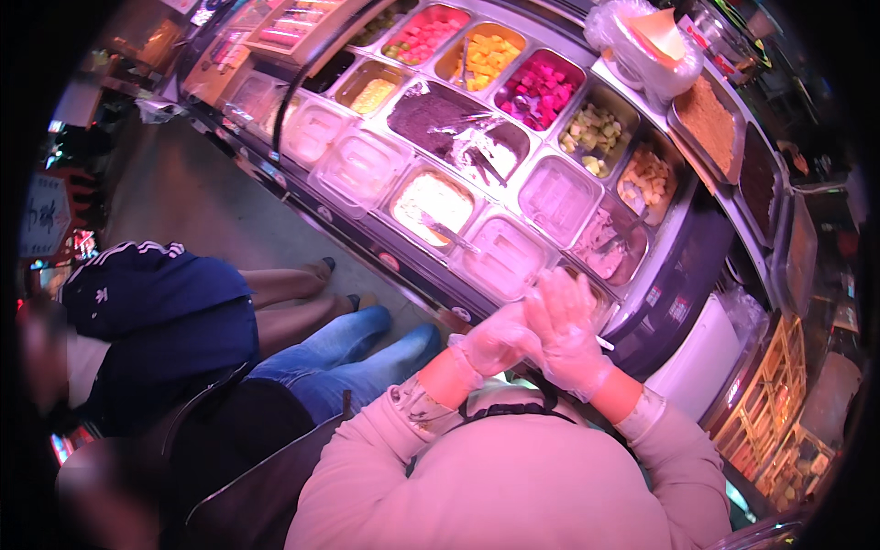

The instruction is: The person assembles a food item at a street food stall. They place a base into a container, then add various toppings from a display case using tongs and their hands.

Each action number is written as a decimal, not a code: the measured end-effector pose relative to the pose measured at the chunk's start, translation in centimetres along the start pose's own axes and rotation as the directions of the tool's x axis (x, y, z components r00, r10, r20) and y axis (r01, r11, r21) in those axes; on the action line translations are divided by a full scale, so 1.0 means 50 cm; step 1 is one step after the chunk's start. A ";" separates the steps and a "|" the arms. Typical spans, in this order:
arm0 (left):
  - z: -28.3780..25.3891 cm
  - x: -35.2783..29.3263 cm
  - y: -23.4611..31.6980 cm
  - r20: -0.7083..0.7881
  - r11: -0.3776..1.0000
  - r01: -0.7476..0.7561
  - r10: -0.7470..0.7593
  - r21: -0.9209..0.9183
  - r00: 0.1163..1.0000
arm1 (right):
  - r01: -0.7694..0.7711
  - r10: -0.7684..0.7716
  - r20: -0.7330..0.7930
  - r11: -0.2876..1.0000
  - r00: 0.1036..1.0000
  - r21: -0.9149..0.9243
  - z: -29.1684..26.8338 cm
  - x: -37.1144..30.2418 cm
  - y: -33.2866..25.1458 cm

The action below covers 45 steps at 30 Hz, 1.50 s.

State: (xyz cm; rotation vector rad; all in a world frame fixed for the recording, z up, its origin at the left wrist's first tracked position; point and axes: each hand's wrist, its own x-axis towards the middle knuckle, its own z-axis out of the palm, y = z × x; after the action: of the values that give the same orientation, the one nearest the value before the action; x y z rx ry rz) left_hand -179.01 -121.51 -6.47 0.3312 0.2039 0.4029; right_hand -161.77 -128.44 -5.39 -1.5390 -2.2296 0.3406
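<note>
Both my hands wear clear, loose plastic gloves and meet in front of my chest, over the near edge of a metal food counter (477,312). My right hand (566,321) points away from me with its fingers stretched out. Against its palm side lies my left hand (500,344), most of its fingers hidden behind the right. I see nothing held between them. Just beyond them are a lidded clear container (502,257) and a tub of pale pink paste (605,243) with a utensil in it. A thin white stick (605,345) shows beside my right wrist.
Metal pans hold yellow cubes (486,60), magenta cubes (541,90), pale green pieces (596,133) and dark purple paste (431,119). A white tub (431,206) has a utensil in it. Crumb trays (710,124) stand right. Two people (165,312) are at the left.
</note>
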 end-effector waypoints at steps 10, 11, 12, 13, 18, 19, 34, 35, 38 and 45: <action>-0.082 0.017 0.029 -0.415 0.897 -0.237 0.068 -0.372 0.907 | -0.426 0.504 0.142 0.508 0.852 0.749 -0.110 0.122 0.174; -0.099 0.013 0.036 -0.428 0.917 -0.222 0.063 -0.332 0.901 | -0.509 0.627 0.059 0.569 0.777 0.646 -0.114 0.135 0.231; -0.107 0.014 0.051 -0.372 0.949 -0.186 0.081 -0.254 0.925 | -0.456 0.482 -0.081 0.862 0.872 0.222 -0.104 0.127 0.325; -0.113 0.017 0.060 -0.378 0.966 -0.166 0.080 -0.200 0.923 | -0.304 0.284 -0.112 0.912 0.952 -0.275 -0.084 0.107 0.404; -0.103 0.016 0.085 -0.473 0.996 -0.090 0.073 -0.014 0.878 | -0.164 0.385 0.102 0.598 0.917 -0.785 0.011 0.037 0.541; -0.107 0.010 0.089 -0.484 0.997 -0.071 0.065 0.004 0.873 | -0.170 0.519 0.218 0.599 0.827 -0.783 0.019 0.037 0.541; -0.056 0.098 0.087 -0.396 0.996 0.083 -0.069 0.019 0.915 | -0.360 0.629 0.371 0.732 0.683 -0.578 -0.016 0.005 0.481; -0.051 0.104 0.085 -0.398 0.998 0.059 -0.067 -0.034 0.915 | -0.366 0.630 0.405 0.744 0.662 -0.559 -0.006 -0.003 0.474; -0.031 0.112 0.082 -0.421 0.989 -0.005 -0.060 -0.151 0.905 | -0.413 0.660 0.461 0.741 0.593 -0.529 0.003 0.000 0.457; -0.035 0.089 0.059 -0.450 0.998 0.058 -0.035 0.038 0.892 | -0.700 0.578 0.805 0.630 0.134 -0.337 0.017 0.044 0.521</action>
State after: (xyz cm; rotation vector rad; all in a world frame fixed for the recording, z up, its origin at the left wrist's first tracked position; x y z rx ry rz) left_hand -176.50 -116.65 -7.62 0.2776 0.6771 0.4234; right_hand -141.15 -116.96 -16.67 -2.6005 -1.7569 1.9242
